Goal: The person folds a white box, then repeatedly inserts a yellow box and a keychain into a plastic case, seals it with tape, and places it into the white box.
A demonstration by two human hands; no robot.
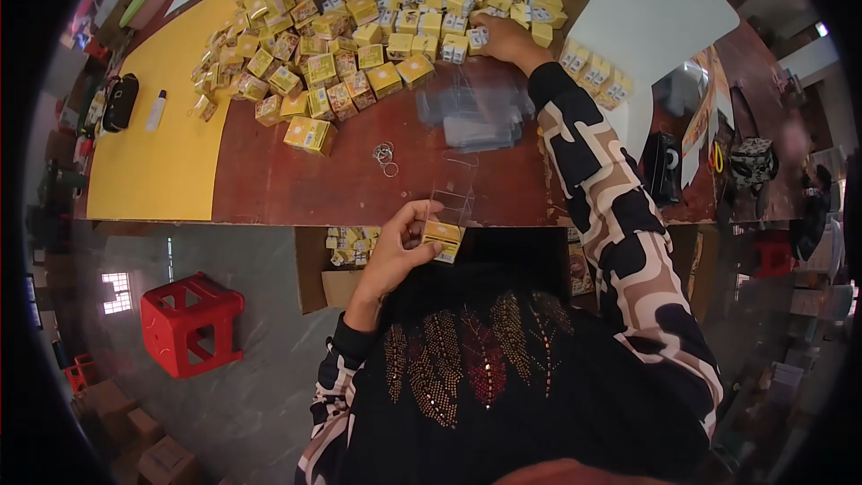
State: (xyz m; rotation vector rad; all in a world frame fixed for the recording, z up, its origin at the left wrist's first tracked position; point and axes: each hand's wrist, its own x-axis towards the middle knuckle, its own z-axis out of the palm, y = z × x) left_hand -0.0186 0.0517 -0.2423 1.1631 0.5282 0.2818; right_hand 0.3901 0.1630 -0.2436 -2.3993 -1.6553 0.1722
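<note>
My left hand [406, 247] is closed around a small yellow box [443, 240] near the table's front edge. A clear plastic sleeve [452, 201] stands up from that box. Over at the pile, my right hand [505, 39] has its fingers closed on a small yellow-and-white box [479, 38]. Many similar boxes [386, 78] lie heaped along the back of the table. Flat clear plastic sleeves [480, 117] are stacked between my hands. Several metal key rings [386, 158] lie to their left.
The red-brown table [287, 184] carries a yellow sheet [166, 157] at left, with a white tube [156, 111] and a black pouch [120, 102]. A row of small boxes [596, 74] sits beside a pale board [655, 9] at right. A red stool [191, 323] lies on the floor.
</note>
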